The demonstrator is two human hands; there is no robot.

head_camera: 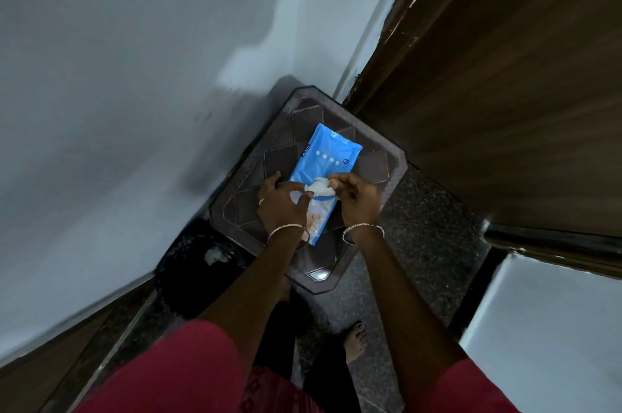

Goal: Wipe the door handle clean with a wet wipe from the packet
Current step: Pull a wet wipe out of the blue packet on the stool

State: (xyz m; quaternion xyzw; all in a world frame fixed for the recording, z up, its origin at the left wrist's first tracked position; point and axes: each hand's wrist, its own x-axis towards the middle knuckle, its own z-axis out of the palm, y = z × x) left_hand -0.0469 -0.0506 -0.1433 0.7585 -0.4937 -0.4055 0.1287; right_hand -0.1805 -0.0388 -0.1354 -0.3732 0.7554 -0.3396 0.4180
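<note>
Head view. Red sleeves (188,362) fill the bottom edge, with 1 bare foot (353,342) on speckled floor (420,227). 2 forearms reach down, 1 bangle (286,231) on each wrist.

Left hand (279,207) lies on the near half of the packet (323,163), fingers spread and fairly straight, pressing it down. Right hand (358,200) pinches the wet wipe (319,189) between thumb and fingertips. The wipe is bunched white, sitting at the packet's middle.

The packet is blue and lies flat on a dark plastic stool (387,160), in the corner between grey wall (134,76) and brown door (505,76).

Black bin (181,278) stands on the floor just beside the stool, against the wall. Contents: 1 crumpled white wad (215,256).
</note>
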